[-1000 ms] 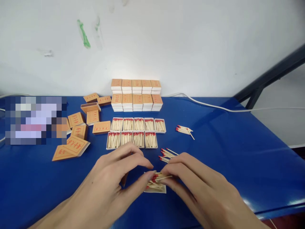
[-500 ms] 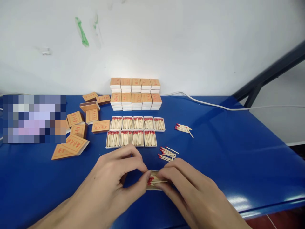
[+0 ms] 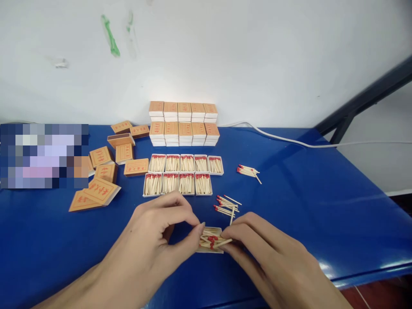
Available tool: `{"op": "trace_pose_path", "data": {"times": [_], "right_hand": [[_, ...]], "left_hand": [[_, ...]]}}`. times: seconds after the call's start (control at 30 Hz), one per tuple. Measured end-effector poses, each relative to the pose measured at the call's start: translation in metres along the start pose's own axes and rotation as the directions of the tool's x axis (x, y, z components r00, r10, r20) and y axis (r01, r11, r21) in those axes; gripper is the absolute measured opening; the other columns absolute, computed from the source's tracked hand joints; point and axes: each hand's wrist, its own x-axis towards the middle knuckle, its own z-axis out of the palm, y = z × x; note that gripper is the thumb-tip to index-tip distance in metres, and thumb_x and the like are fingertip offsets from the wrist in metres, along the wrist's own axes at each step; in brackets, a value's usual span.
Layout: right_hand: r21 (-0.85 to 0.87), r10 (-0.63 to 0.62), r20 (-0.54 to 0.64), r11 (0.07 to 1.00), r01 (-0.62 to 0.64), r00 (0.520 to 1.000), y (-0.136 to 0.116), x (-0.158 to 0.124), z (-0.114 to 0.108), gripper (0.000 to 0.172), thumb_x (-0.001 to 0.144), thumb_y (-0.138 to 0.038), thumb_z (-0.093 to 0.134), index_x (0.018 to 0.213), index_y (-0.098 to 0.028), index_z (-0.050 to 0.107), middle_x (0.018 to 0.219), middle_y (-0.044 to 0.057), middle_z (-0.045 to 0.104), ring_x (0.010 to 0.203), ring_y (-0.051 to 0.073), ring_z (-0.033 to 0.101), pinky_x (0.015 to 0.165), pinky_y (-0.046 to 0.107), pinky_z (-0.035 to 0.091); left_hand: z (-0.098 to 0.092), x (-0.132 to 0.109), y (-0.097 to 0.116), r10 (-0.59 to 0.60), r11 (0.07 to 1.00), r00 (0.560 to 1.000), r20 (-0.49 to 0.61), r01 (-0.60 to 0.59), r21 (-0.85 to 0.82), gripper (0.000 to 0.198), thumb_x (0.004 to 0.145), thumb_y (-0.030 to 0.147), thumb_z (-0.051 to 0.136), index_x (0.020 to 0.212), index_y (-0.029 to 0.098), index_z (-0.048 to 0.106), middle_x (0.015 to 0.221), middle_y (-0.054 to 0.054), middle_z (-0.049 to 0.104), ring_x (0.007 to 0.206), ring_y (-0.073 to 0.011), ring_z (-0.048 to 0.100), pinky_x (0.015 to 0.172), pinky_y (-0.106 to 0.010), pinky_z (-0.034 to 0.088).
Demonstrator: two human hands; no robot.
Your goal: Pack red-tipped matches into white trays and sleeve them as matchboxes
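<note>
A white matchbox tray (image 3: 210, 251) lies on the blue table between my hands, with loose matches (image 3: 213, 239) in it. Their red heads bunch near the middle, and some sticks lie askew. My left hand (image 3: 164, 240) pinches at the tray's left end, its thumb and index fingertips close together there. At the right end, my right hand (image 3: 267, 253) has its thumb and index finger closed around stick ends of matches, one poking out between them. Just beyond the right hand lies a small loose pile of matches (image 3: 227, 206), with one stick near the knuckles.
Two rows of filled matchbox trays (image 3: 178, 184) lie beyond my hands. Stacked closed matchboxes (image 3: 184, 128) stand behind them against the wall. Matchbox sleeves (image 3: 103, 191) lie scattered at the left. Another match pile (image 3: 248, 171) and a white cable (image 3: 280, 140) are to the right.
My right hand has drawn slightly right, showing more of the tray. The red heads in the tray have shifted right, and one stick by the loose pile now stands out near my right hand.
</note>
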Motion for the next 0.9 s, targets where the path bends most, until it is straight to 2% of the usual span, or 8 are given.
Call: {"op": "trace_pose_path", "data": {"times": [0.17,0.3,0.43,0.5,0.6,0.7,0.8,0.9], "right_hand": [[-0.105,-0.023,-0.014,0.994,0.022,1.0,-0.001,0.005,-0.009,0.027,0.106,0.001,0.063,0.099,-0.018,0.08,0.109,0.006,0.084,0.091,0.022,0.078,0.079,0.031,0.069],[-0.023,-0.012,-0.024,1.0,0.011,1.0,0.0,0.008,-0.009,0.025,0.102,0.002,0.067,0.104,-0.019,0.08,0.11,0.005,0.084,0.092,0.021,0.078,0.083,0.029,0.07],[0.027,0.037,0.023,0.999,-0.037,0.999,0.001,0.012,-0.003,0.033,0.095,0.006,0.061,0.102,-0.022,0.077,0.11,0.007,0.083,0.09,0.022,0.077,0.075,0.03,0.07],[0.032,0.057,0.032,0.998,-0.058,0.998,0.001,0.015,-0.001,0.037,0.095,0.006,0.056,0.1,-0.024,0.075,0.107,0.007,0.081,0.089,0.022,0.077,0.078,0.031,0.071],[0.043,0.028,-0.001,0.999,-0.028,1.0,0.001,0.02,0.001,0.033,0.1,0.002,0.057,0.1,-0.026,0.075,0.1,0.006,0.079,0.091,0.022,0.077,0.091,0.036,0.072],[0.045,-0.036,0.001,0.998,0.036,0.999,0.001,0.025,0.002,0.026,0.099,-0.002,0.066,0.102,-0.026,0.076,0.099,0.007,0.079,0.097,0.025,0.079,0.102,0.041,0.071],[0.043,-0.004,-0.016,0.999,0.005,1.0,0.0,0.026,0.005,0.023,0.099,-0.003,0.069,0.101,-0.025,0.076,0.101,0.007,0.079,0.098,0.025,0.079,0.102,0.041,0.071],[0.06,0.02,-0.013,0.998,-0.019,1.0,-0.001,0.026,0.009,0.026,0.1,-0.001,0.066,0.101,-0.025,0.075,0.102,0.007,0.078,0.094,0.023,0.078,0.099,0.038,0.071]], "left_hand": [[0.0,0.001,-0.002,0.006,1.0,0.999,-0.04,-0.005,0.026,0.025,0.107,0.03,0.07,0.085,0.031,0.082,0.09,0.007,0.07,0.059,-0.0079,0.048,0.054,-0.026,0.037],[-0.002,0.0,-0.001,0.0,0.998,0.996,-0.086,0.006,0.07,0.024,0.107,0.033,0.069,0.086,0.028,0.08,0.091,0.005,0.071,0.058,-0.0087,0.047,0.052,-0.027,0.037],[-0.003,0.0,0.003,-0.015,0.995,0.989,-0.145,0.029,0.096,0.027,0.109,0.037,0.068,0.085,0.026,0.076,0.075,0.005,0.062,0.056,-0.0098,0.047,0.051,-0.026,0.036],[-0.003,0.0,0.005,-0.046,0.995,0.986,-0.158,0.06,0.086,0.031,0.109,0.041,0.066,0.083,0.026,0.074,0.065,0.006,0.054,0.054,-0.0108,0.046,0.05,-0.025,0.035],[-0.001,-0.001,0.007,-0.143,0.989,0.983,-0.118,0.147,0.026,0.039,0.11,0.049,0.064,0.08,0.026,0.07,0.056,0.007,0.05,0.048,-0.0112,0.046,0.046,-0.024,0.035],[0.002,-0.003,0.006,-0.256,0.962,0.967,-0.01,0.254,-0.096,0.04,0.11,0.055,0.06,0.084,0.026,0.069,0.057,0.005,0.063,0.047,-0.0133,0.06,0.045,-0.023,0.047],[0.005,-0.003,0.003,-0.281,0.947,0.959,0.043,0.284,-0.152,0.039,0.109,0.057,0.059,0.088,0.026,0.068,0.066,0.002,0.073,0.059,-0.0179,0.075,0.055,-0.025,0.059],[0.007,-0.004,0.0,-0.278,0.943,0.958,0.068,0.285,-0.169,0.039,0.111,0.057,0.057,0.088,0.026,0.066,0.07,0.001,0.074,0.067,-0.0191,0.078,0.064,-0.029,0.064]]}}
